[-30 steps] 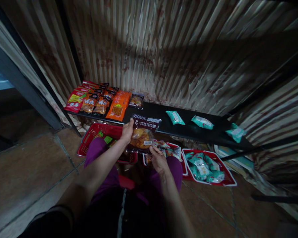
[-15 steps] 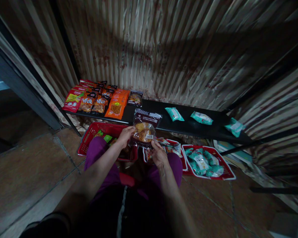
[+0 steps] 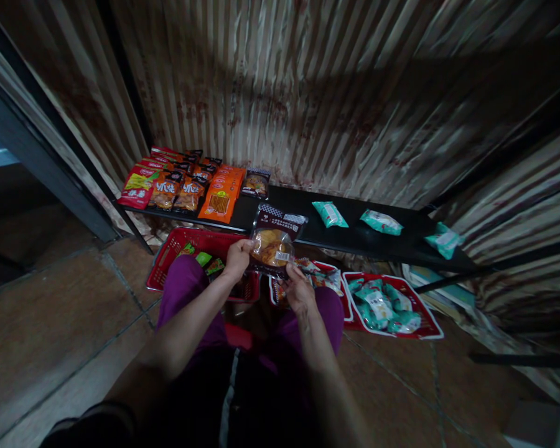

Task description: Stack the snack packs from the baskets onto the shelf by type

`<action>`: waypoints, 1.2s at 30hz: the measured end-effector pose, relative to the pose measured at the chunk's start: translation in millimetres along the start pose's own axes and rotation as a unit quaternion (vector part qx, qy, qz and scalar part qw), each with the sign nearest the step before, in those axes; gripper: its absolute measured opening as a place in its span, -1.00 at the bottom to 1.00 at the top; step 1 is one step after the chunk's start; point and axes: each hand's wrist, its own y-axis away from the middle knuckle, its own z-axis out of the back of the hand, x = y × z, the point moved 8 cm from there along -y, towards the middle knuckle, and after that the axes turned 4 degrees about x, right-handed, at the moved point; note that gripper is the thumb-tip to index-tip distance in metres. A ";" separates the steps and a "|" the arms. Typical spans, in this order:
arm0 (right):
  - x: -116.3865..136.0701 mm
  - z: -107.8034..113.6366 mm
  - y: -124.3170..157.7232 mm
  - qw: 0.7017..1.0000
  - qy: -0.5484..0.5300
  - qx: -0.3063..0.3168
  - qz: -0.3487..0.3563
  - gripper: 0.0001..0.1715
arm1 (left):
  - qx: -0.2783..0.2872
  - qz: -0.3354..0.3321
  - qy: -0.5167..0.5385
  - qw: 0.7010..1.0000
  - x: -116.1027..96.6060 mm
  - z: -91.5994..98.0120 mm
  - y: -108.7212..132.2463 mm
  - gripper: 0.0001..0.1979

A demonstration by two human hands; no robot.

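A dark brown snack packet (image 3: 276, 239) with a clear window and yellowish food inside is held up between both hands, in front of the shelf's near edge. My left hand (image 3: 238, 258) pinches its left side. At the lower right corner, my right hand (image 3: 299, 287) is closed on the same packet. A similar brown packet (image 3: 256, 183) rests on the black shelf (image 3: 289, 208), at the back. Left of that one is an orange packet (image 3: 221, 194).
Red and orange snack packets (image 3: 165, 186) crowd the shelf's left end. Several teal packets (image 3: 381, 222) are spaced along its right half. Below stand a red basket (image 3: 156, 270) at left, a middle basket (image 3: 348, 308) and a right basket (image 3: 432, 323) of teal packets.
Both hands keep their hold on the brown packet, which has tilted slightly. The view has shifted a little; the shelf goods stay in place.
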 end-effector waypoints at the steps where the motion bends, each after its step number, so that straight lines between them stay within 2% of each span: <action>1: -0.6 0.1 0.4 1.000 -0.005 -0.004 -0.002 -0.66 | -0.006 -0.010 -0.017 1.000 -0.2 0.3 -0.2 -0.80; 6: 2.0 -1.6 2.4 1.000 -0.001 0.000 0.010 -0.70 | -0.030 -0.039 -0.101 0.994 -0.5 4.5 -1.1 -0.79; 9: 9.7 -6.8 3.4 0.999 -0.007 0.021 0.033 -0.67 | -0.023 -0.052 -0.143 0.988 -2.1 6.9 -2.1 -0.78; 12: 19.5 -7.9 3.5 0.998 -0.022 0.005 0.062 -0.66 | -0.011 -0.063 -0.158 0.985 -3.7 7.7 -1.1 -0.80; 19: 28.2 -6.9 -0.2 0.996 -0.042 -0.029 0.078 -0.73 | 0.010 -0.072 -0.153 0.986 -4.0 2.2 7.5 -0.81; 23: 28.6 -7.6 -1.8 0.995 -0.045 -0.037 0.078 -0.76 | -0.003 -0.063 -0.147 0.987 -0.6 2.5 12.1 -0.81; 28: 32.6 -8.4 -1.4 0.990 -0.062 -0.050 0.113 -0.74 | -0.022 -0.038 -0.106 0.993 8.6 3.0 17.5 -0.81; 36: 37.1 -4.7 -2.9 0.989 -0.038 -0.050 0.135 -0.72 | 0.006 -0.036 -0.058 0.998 10.3 -1.6 16.1 -0.80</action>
